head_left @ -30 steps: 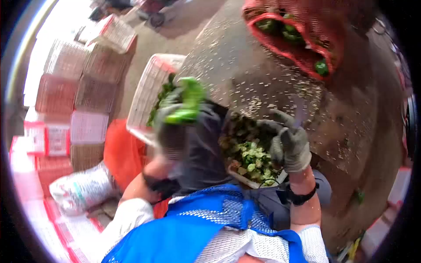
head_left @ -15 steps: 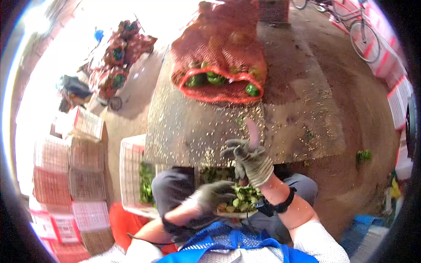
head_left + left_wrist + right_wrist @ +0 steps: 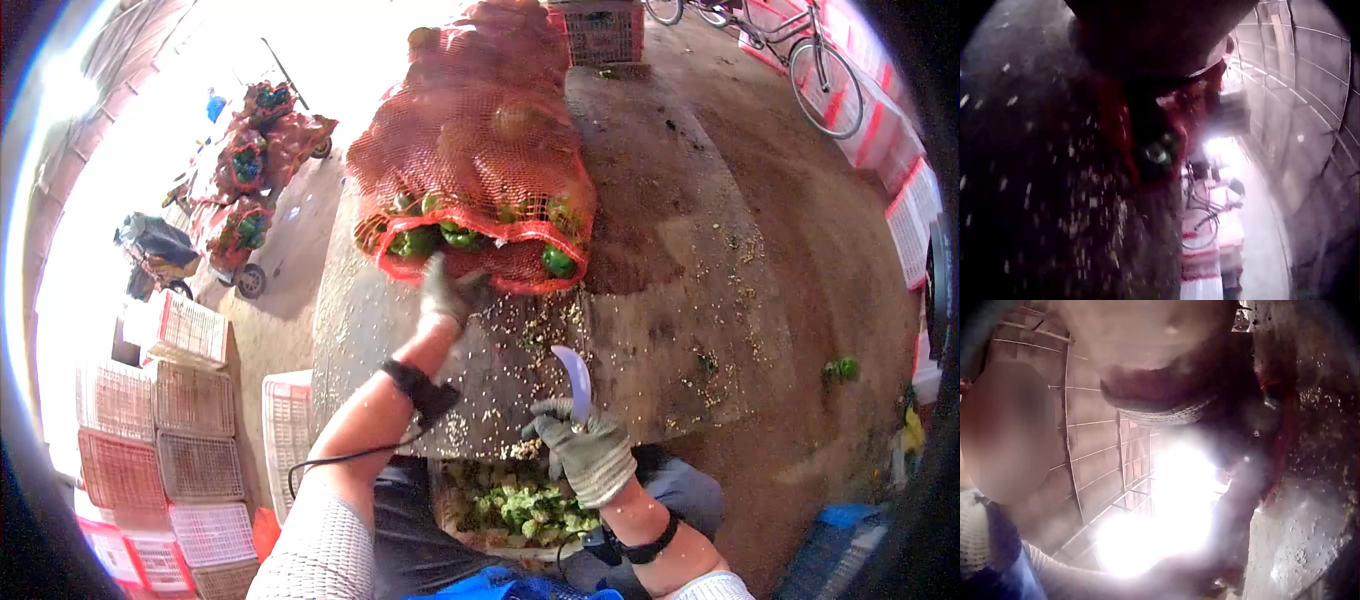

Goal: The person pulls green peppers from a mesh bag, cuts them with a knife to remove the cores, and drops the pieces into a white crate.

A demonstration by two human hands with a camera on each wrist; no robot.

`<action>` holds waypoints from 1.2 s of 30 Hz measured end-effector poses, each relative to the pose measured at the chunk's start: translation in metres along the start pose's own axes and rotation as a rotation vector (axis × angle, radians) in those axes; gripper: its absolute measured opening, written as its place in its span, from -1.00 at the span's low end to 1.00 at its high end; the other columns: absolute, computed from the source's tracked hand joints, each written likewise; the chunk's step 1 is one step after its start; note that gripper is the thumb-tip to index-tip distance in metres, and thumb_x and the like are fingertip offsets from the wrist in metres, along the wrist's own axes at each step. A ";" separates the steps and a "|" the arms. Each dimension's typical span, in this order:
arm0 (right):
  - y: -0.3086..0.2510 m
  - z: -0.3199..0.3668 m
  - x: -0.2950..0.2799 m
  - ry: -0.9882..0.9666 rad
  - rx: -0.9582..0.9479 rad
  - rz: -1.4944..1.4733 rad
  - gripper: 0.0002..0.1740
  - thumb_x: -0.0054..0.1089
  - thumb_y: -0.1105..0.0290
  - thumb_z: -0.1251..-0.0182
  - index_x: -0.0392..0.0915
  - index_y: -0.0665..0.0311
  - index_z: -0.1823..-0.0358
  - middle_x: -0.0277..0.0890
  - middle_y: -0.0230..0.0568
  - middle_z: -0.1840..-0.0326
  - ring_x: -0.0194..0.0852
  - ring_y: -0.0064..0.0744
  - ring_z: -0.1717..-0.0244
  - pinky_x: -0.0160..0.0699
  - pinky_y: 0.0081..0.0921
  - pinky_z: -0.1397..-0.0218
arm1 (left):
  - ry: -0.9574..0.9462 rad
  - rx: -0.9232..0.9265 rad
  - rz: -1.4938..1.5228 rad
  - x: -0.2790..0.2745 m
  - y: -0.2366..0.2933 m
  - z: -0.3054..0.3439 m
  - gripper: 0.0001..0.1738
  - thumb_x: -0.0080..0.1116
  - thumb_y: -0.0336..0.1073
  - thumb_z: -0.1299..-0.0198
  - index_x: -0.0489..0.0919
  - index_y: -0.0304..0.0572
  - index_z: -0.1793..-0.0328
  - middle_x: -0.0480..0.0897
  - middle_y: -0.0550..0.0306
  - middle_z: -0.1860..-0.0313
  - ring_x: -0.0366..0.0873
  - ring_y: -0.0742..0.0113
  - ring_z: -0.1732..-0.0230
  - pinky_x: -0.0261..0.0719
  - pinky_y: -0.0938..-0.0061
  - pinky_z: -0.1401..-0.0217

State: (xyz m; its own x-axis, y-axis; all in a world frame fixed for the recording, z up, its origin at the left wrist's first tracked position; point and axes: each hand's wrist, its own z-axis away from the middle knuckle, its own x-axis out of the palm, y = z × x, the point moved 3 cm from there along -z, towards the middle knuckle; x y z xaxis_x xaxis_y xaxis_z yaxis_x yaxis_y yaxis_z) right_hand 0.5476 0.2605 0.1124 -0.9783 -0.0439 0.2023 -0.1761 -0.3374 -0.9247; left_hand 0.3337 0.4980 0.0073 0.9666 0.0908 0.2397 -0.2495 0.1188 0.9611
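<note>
Head view: right grip [image 3: 590, 455] closed around curved knife [image 3: 574, 380], upright; left grip [image 3: 447, 295] open at mouth of red mesh sack [image 3: 480, 150], green peppers [image 3: 460, 236] inside.

White glare [image 3: 72, 95] at far left; stacked crates [image 3: 200, 465]; brown floor [image 3: 800, 230]; bicycle [image 3: 822, 62] upper right.

Grey gloves [image 3: 597, 462], white sleeves [image 3: 318, 548], 2 black wristbands [image 3: 652, 541], blue garment [image 3: 500, 585].
</note>
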 end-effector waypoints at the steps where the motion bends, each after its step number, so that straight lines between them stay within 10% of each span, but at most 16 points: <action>1: 0.000 -0.002 -0.003 0.006 0.029 0.000 -0.72 0.22 0.36 -0.44 0.59 0.39 -0.05 0.72 -0.21 0.31 0.41 -0.67 0.65 0.36 -0.65 0.62 | 0.057 0.031 -0.360 0.010 0.029 -0.011 -0.39 0.01 0.09 -0.36 0.45 -0.15 -0.36 0.58 -0.07 -0.28 0.49 0.00 -0.30 0.47 0.07 -0.29; 4: -0.011 -0.004 -0.007 0.029 0.066 -0.006 -0.71 0.24 0.36 -0.42 0.61 0.37 -0.06 0.71 -0.24 0.33 0.43 -0.67 0.64 0.38 -0.65 0.60 | 0.256 -0.006 -1.366 0.037 0.097 -0.045 -0.47 0.00 0.02 -0.38 0.47 -0.10 -0.35 0.57 -0.01 -0.29 0.47 0.03 -0.33 0.44 0.02 -0.30; 11: 0.015 -0.011 0.000 -0.017 0.108 0.154 -0.74 0.26 0.36 -0.39 0.66 0.33 -0.03 0.68 -0.34 0.38 0.44 -0.69 0.60 0.43 -0.65 0.54 | 0.473 0.449 -2.115 0.056 0.067 -0.096 -0.69 -0.02 -0.13 -0.37 0.68 0.02 -0.05 0.69 0.14 -0.08 0.62 0.02 -0.09 0.52 0.03 -0.16; 16: 0.013 -0.007 0.001 -0.033 0.063 0.158 -0.73 0.24 0.35 -0.42 0.64 0.34 -0.05 0.72 -0.30 0.29 0.46 -0.71 0.58 0.44 -0.66 0.53 | 0.086 0.725 -1.422 0.059 0.027 -0.036 -0.71 0.16 -0.23 -0.16 0.66 -0.09 0.01 0.64 0.01 -0.06 0.52 -0.07 -0.14 0.43 0.09 -0.22; 17: 0.010 -0.006 0.001 -0.029 0.082 0.106 -0.72 0.23 0.35 -0.42 0.63 0.34 -0.05 0.72 -0.29 0.28 0.45 -0.71 0.58 0.44 -0.66 0.53 | -0.049 0.581 -1.588 0.066 0.028 -0.024 -0.72 0.20 -0.23 -0.14 0.65 -0.11 0.03 0.63 -0.01 0.00 0.51 -0.07 -0.12 0.43 0.11 -0.22; 19: 0.010 -0.002 -0.002 -0.016 0.131 0.097 -0.73 0.23 0.34 -0.41 0.63 0.30 -0.04 0.70 -0.28 0.32 0.47 -0.66 0.57 0.46 -0.61 0.50 | -0.297 0.967 -1.947 0.075 0.027 0.006 -0.73 0.20 -0.20 -0.16 0.64 -0.10 0.05 0.63 -0.02 0.06 0.53 -0.08 -0.08 0.47 0.10 -0.15; 23: 0.004 0.006 -0.006 -0.005 0.203 0.063 -0.74 0.23 0.33 -0.39 0.65 0.26 -0.03 0.66 -0.34 0.38 0.47 -0.67 0.56 0.46 -0.58 0.50 | -0.383 0.968 -1.647 0.054 0.022 -0.024 -0.73 0.15 -0.13 -0.23 0.67 -0.03 0.03 0.66 0.02 0.08 0.59 -0.04 -0.02 0.52 0.08 -0.07; 27: 0.002 0.005 -0.008 0.001 0.054 0.042 -0.74 0.20 0.39 -0.43 0.62 0.38 -0.03 0.72 -0.29 0.32 0.42 -0.71 0.65 0.39 -0.70 0.60 | -0.143 0.432 -1.861 0.064 0.067 -0.049 -0.70 0.15 -0.12 -0.21 0.71 -0.04 0.04 0.71 -0.03 0.04 0.67 -0.06 0.06 0.58 0.14 -0.04; 28: 0.002 0.004 -0.008 0.015 0.047 0.029 -0.74 0.21 0.39 -0.42 0.62 0.38 -0.03 0.72 -0.30 0.33 0.42 -0.71 0.65 0.39 -0.70 0.61 | -0.029 0.544 -1.810 0.067 0.078 -0.049 -0.67 0.17 -0.15 -0.15 0.71 -0.05 0.01 0.70 -0.03 0.01 0.66 -0.06 -0.02 0.56 0.16 -0.12; 31: 0.015 0.002 -0.017 0.056 0.138 0.060 -0.73 0.23 0.39 -0.40 0.62 0.34 -0.05 0.71 -0.31 0.33 0.47 -0.66 0.58 0.43 -0.63 0.53 | -0.334 0.597 -0.987 0.005 0.030 -0.150 -0.51 -0.05 -0.10 -0.33 0.55 -0.07 -0.32 0.51 -0.04 -0.36 0.41 -0.04 -0.38 0.28 0.16 -0.46; 33: 0.008 0.003 -0.020 0.054 0.281 0.046 -0.73 0.25 0.32 -0.38 0.66 0.24 -0.04 0.71 -0.34 0.33 0.53 -0.59 0.47 0.53 -0.54 0.37 | -0.313 1.027 -1.934 0.045 0.065 -0.160 -0.50 -0.12 -0.13 -0.42 0.50 -0.09 -0.40 0.44 -0.05 -0.46 0.34 0.02 -0.48 0.21 0.21 -0.55; 36: 0.008 -0.001 -0.017 0.017 0.320 0.024 -0.73 0.27 0.24 -0.38 0.68 0.20 0.01 0.69 -0.38 0.38 0.51 -0.59 0.48 0.52 -0.49 0.38 | -0.360 0.497 -1.566 0.084 0.121 -0.179 -0.56 -0.11 -0.19 -0.43 0.57 -0.10 -0.32 0.53 -0.05 -0.36 0.46 0.10 -0.38 0.31 0.28 -0.47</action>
State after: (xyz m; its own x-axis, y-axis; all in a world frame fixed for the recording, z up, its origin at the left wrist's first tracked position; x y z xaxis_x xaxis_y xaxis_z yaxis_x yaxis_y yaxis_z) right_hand 0.5630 0.2598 0.1012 -0.9840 -0.0406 0.1735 -0.1122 -0.6154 -0.7802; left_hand 0.3742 0.6966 0.1195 0.2294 -0.0275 -0.9729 0.8718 -0.4387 0.2180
